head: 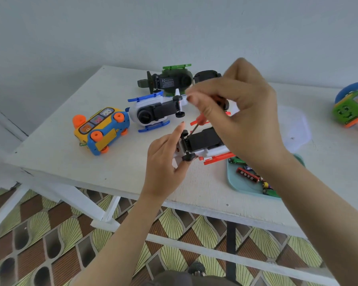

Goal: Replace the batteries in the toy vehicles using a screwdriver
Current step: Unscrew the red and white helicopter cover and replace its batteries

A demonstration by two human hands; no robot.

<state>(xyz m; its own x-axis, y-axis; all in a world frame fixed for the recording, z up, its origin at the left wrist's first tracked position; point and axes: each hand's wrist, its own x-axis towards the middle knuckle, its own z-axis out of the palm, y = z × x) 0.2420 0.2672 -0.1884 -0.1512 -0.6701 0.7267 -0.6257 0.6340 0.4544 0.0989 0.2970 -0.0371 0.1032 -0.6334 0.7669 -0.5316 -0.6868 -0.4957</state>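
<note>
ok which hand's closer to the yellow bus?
Left. The left hand holds the red-and-white helicopter just right of the yellow bus; the right hand is farther right, pinching the screwdriver above that helicopter.

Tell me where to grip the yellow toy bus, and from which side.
I would come from above and pinch the toy bus between roof and underside, midway between the orange wheels: it lies on its side, leaving those two faces free.

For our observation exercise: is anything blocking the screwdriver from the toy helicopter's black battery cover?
Nothing visible. The right hand holds the thin dark-shafted screwdriver slanting down to the black battery cover; the left hand holds the red-and-white toy helicopter.
</note>
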